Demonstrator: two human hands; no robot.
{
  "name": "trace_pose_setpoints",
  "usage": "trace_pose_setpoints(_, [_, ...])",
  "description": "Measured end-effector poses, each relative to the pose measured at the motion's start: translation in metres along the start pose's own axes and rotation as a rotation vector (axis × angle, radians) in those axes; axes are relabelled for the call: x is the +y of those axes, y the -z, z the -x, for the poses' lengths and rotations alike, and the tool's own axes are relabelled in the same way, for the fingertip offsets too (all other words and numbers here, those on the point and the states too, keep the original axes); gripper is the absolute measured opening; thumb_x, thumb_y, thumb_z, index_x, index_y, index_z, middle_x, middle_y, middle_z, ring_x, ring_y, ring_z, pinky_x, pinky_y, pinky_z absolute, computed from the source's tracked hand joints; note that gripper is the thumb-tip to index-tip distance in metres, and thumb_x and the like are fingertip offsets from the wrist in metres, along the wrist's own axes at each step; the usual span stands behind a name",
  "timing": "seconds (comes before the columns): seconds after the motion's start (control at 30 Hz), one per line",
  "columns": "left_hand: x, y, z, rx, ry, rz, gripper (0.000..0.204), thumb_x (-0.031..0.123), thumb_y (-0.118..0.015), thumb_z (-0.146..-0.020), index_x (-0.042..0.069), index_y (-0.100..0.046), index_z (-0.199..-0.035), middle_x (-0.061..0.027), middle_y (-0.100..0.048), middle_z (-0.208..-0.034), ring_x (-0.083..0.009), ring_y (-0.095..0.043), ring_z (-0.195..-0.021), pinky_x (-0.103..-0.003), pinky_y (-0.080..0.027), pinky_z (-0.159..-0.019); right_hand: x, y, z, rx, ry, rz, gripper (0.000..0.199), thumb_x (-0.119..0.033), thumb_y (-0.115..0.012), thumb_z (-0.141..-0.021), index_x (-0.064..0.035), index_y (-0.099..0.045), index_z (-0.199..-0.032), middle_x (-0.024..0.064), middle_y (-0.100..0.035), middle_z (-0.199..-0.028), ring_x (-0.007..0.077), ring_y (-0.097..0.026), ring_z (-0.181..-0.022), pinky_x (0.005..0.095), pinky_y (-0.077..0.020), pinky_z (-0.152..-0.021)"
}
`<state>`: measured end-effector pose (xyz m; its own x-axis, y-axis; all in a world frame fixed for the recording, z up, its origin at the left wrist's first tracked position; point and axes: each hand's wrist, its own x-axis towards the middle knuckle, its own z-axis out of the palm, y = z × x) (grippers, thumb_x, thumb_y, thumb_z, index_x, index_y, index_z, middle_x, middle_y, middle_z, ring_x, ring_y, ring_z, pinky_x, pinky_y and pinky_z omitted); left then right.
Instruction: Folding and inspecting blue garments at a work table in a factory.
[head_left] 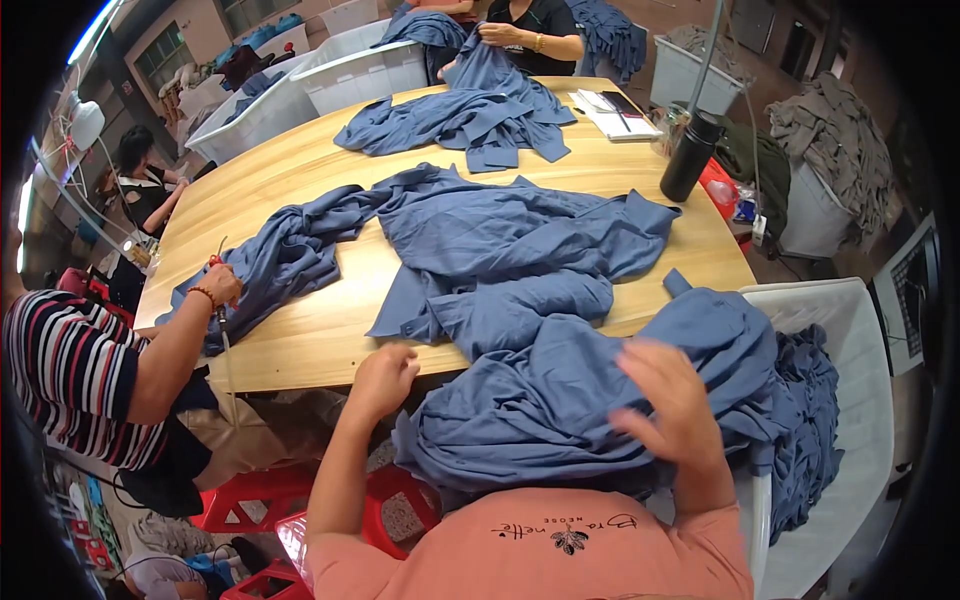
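A large heap of blue-grey cloth garments (530, 400) lies across my lap and the table's near edge, spreading right toward a white bin. My left hand (383, 380) is raised just left of the heap, apart from it, fingers curled together; whether anything small is pinched in them is hidden. Over the right part of the heap hovers my right hand (668, 395), slightly blurred, with thumb and fingers apart and nothing in it. More blue-grey garments (500, 225), with collars or cuffs showing, are spread over the middle of the wooden table (330, 345).
At the left, a person in a striped shirt (75, 350) holds a thin tool over a garment. Across the table, another person's hands (495, 35) lift cloth. A black bottle (690, 160) and notebook (615, 115) stand far right. The white bin (860, 400) holds garments; red stools (390, 510) are below.
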<state>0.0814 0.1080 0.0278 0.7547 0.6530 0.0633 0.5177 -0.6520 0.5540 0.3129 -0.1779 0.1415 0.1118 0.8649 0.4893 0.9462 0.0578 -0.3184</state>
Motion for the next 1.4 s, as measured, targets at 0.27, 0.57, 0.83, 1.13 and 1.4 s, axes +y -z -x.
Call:
trace_pose_setpoints(0.27, [0.0,-0.086,-0.095,0.01,-0.075,-0.002,0.017,0.017,-0.066,-0.075,0.008,-0.066,-0.09,-0.0148,-0.062,-0.089,-0.0351,-0.06,-0.084,-0.043,-0.049,-0.073,0.073,-0.189,-0.045,-0.161,-0.095,0.148,0.061,-0.027,-0.076,-0.066,-0.0026,-0.05,-0.116,0.0126,-0.054,-0.113,0.0311,-0.049,-0.107,0.0455,-0.0413,-0.083])
trace_pose_setpoints(0.57, [0.024,-0.09,-0.095,0.241,-0.323,0.098,0.041,0.011,-0.068,-0.07,0.006,-0.057,-0.109,-0.0159,-0.057,-0.11,-0.0347,-0.051,-0.107,-0.043,-0.04,-0.091,0.107,-0.214,-0.048,0.221,-0.43,-0.454,0.031,0.003,-0.051,-0.062,-0.0015,-0.06,-0.092,0.0136,-0.063,-0.086,0.0347,-0.059,-0.084,0.049,-0.0419,-0.083])
trace_pose_setpoints(0.83, [0.015,-0.098,-0.098,0.291,-0.374,-0.076,0.03,0.007,-0.059,-0.068,0.004,-0.056,-0.098,-0.0133,-0.056,-0.087,-0.0341,-0.051,-0.09,-0.043,-0.039,-0.082,0.066,-0.089,-0.025,0.277,-0.154,-0.707,0.027,-0.003,-0.055,-0.069,0.0055,-0.063,-0.094,0.0155,-0.066,-0.093,0.0293,-0.063,-0.088,0.0363,-0.0476,-0.081])
trace_pose_setpoints(1.13, [0.086,0.047,0.014,-0.489,-0.569,0.415,0.026,0.008,-0.068,-0.064,0.005,-0.063,-0.089,-0.013,-0.059,-0.068,-0.0281,-0.06,-0.059,-0.03,-0.045,-0.053,0.082,0.042,0.044,-0.551,0.195,-0.699,0.033,-0.007,-0.056,-0.059,0.0006,-0.065,-0.09,0.0149,-0.065,-0.092,0.0294,-0.061,-0.083,0.0361,-0.0472,-0.074])
trace_pose_setpoints(1.4, [0.116,0.003,0.039,-0.317,-0.509,0.104,0.023,0.008,-0.069,-0.07,0.006,-0.063,-0.093,-0.0115,-0.059,-0.073,-0.0295,-0.058,-0.065,-0.036,-0.045,-0.057,-0.005,0.007,0.053,-0.179,0.204,-0.414,0.026,-0.009,-0.06,-0.069,-0.0008,-0.059,-0.093,0.0149,-0.058,-0.103,0.028,-0.056,-0.094,0.0389,-0.04,-0.083])
